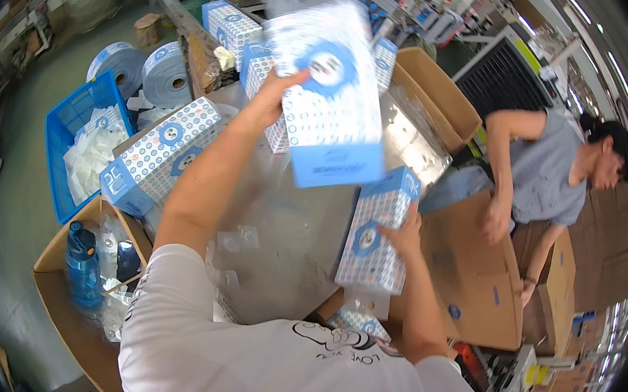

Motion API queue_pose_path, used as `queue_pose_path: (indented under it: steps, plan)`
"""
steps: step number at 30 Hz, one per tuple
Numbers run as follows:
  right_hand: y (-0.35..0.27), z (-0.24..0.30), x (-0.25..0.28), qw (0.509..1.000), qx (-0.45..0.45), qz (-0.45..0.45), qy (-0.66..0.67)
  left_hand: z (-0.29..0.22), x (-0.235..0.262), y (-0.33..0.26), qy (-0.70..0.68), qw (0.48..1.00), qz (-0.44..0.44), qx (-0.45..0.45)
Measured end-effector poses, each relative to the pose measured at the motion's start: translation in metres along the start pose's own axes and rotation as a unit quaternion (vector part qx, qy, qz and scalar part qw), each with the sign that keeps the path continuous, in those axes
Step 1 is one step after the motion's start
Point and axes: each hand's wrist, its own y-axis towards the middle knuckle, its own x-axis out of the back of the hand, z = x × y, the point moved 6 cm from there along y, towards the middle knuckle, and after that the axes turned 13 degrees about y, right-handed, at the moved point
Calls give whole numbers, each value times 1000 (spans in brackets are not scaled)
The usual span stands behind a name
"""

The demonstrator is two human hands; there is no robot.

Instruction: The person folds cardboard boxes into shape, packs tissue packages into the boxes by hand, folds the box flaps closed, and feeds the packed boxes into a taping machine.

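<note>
Workshop clutter is ringing a grey metal bench [280, 223], where a person in a white shirt is handling blue-and-white patterned cartons. The left hand [272, 97] is gripping one raised carton [333, 97], thumb on its face, holding it tilted and blurred above the bench. The right hand [405, 233] is clasping a second carton [377, 230], which is standing upright on the bench near its right edge. A third carton [160, 154] is lying on its side at the bench's left edge, and at least four more are sitting stacked at the far end. Two rolls of printed film [146, 72] are resting on the floor beside a blue crate [66, 129]. A blue bottle [83, 263] is standing in an open cardboard box [61, 307]. At the right, another person is leaning on one large cardboard box [476, 269].
</note>
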Motion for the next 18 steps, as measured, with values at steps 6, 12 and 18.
queue_pose_path:
  steps: [6, 12, 18]
  plan:
    - [2, -61, 37, 846, -210, 94, 480, 52, -71, -56, -231, 970, 14, 81]
    - [-59, -3, 203, 767, 124, -92, 623, 91, -174, -164, -88, 984, 69, 142]
    - [-145, 29, 312, 850, 279, -184, 407, 112, -383, -248, 449, 755, 459, -132]
